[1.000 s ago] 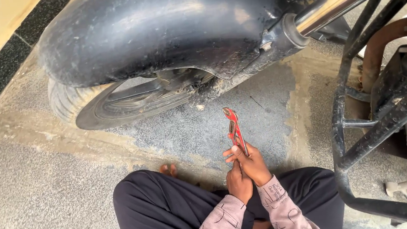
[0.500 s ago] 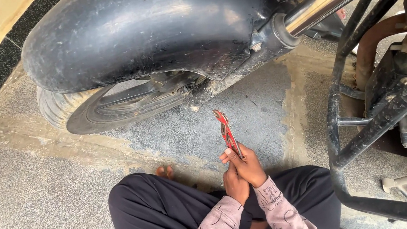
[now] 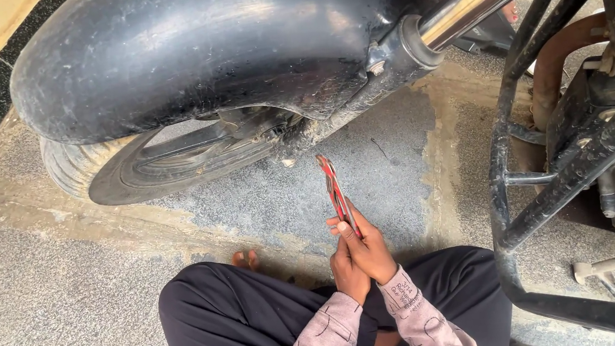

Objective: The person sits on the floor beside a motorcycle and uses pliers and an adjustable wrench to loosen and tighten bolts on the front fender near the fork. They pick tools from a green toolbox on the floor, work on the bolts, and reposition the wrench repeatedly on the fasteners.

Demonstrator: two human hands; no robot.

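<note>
The right hand was closed around the handles of the red pliers, which pointed up toward the fork. The left hand pressed against the right from below; whether it gripped the pliers could not be determined. Risk: the pliers were held only at the handle ends, so they could likely slip and drop onto the floor.

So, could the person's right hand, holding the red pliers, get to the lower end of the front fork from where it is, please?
Probably yes: the right hand holds the red pliers pointing at the fork's lower end, with only open floor between them.
</note>
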